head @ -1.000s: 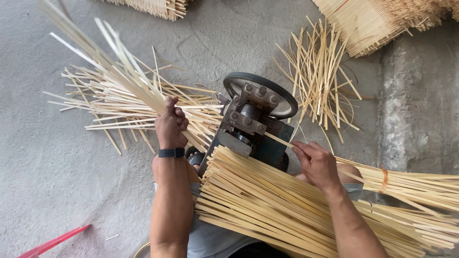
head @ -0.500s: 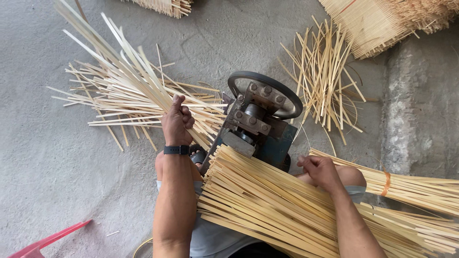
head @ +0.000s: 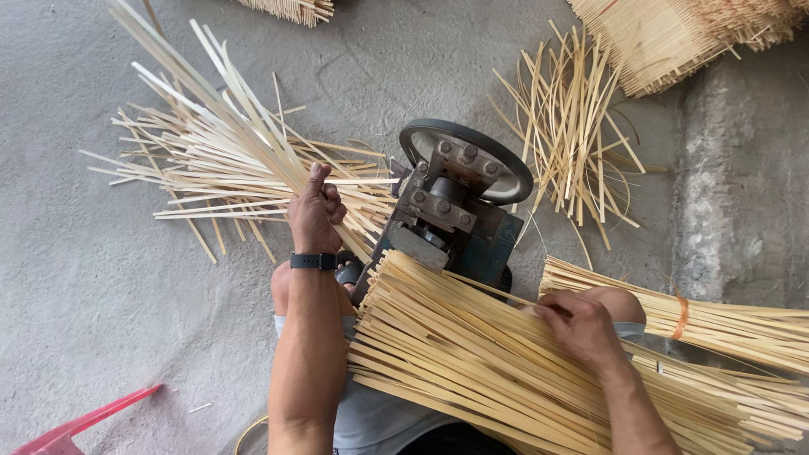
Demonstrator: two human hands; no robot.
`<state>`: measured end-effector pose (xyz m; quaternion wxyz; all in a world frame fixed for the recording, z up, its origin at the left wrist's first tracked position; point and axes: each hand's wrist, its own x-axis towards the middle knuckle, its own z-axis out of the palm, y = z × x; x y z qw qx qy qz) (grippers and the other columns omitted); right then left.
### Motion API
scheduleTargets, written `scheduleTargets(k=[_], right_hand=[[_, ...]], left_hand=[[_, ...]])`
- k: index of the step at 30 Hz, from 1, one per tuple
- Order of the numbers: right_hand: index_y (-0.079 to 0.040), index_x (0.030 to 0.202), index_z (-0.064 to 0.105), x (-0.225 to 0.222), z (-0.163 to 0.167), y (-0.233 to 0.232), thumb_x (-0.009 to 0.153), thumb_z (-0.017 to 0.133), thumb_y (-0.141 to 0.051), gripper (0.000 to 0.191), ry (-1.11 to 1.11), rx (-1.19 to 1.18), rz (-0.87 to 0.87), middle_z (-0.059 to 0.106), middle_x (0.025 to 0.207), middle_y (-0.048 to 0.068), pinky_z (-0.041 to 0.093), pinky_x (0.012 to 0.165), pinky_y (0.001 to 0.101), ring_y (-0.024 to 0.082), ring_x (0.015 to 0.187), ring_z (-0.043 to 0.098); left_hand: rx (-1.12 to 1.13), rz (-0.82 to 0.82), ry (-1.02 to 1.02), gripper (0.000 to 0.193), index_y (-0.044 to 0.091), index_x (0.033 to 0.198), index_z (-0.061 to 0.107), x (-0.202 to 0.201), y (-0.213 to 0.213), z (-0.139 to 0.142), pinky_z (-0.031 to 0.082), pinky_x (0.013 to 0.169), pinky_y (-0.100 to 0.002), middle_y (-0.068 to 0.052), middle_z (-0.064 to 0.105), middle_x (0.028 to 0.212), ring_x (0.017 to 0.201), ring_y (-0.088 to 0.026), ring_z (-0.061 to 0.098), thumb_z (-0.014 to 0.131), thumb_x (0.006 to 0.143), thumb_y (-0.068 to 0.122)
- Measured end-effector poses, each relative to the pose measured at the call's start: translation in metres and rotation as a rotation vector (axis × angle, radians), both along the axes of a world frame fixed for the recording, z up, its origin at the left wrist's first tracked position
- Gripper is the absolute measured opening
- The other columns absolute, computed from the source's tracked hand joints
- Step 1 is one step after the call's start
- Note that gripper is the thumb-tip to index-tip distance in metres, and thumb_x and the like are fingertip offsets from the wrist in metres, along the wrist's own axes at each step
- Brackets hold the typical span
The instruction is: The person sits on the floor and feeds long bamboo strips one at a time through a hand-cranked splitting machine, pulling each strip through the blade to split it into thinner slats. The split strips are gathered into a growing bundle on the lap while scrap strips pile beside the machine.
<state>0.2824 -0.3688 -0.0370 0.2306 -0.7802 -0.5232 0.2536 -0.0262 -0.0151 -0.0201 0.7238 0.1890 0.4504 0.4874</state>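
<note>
Right hand (head: 581,324) shifted onto lap bundle (head: 472,362); left hand (head: 316,215) unchanged.

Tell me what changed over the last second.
The right hand drew back from the machine onto the strip pile across the lap. The left hand keeps gripping the fanned strips. Machine and scattered floor strips unchanged.

Bare floor (head: 101,320) left; machine (head: 455,211) dead ahead.
</note>
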Motion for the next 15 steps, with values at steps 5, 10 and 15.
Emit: scheduleTargets(k=[5,10,15], right_hand=[[-0.014,0.085,0.083,0.035,0.024,-0.02,0.088,0.074,-0.026,0.015,-0.059,0.067,0.066,0.08,0.079,0.002,0.06,0.067,0.0292,0.015,0.07,0.074],[-0.009,0.093,0.08,0.05,0.049,-0.019,0.091,0.075,-0.029,0.021,-0.177,0.136,-0.249,0.076,0.085,0.005,0.057,0.06,0.0291,0.015,0.072,0.07],[-0.013,0.098,0.08,0.027,0.04,0.024,0.094,0.075,-0.031,0.02,-0.306,0.154,-0.173,0.076,0.087,0.004,0.057,0.06,0.0289,0.014,0.07,0.069]], left_hand=[[0.014,-0.031,0.004,0.029,0.003,0.107,0.066,0.002,-0.003,0.002,0.03,0.037,-0.019,0.001,0.053,0.066,0.049,-0.005,0.043,0.071,0.097,0.03],[0.018,-0.063,0.021,0.028,0.004,0.105,0.066,0.011,-0.006,0.005,0.029,0.037,-0.019,0.001,0.054,0.067,0.047,-0.004,0.042,0.075,0.094,0.028],[0.025,-0.113,0.033,0.028,0.007,0.101,0.064,0.018,-0.008,0.007,0.032,0.037,-0.018,0.001,0.055,0.068,0.047,-0.003,0.043,0.077,0.092,0.03]])
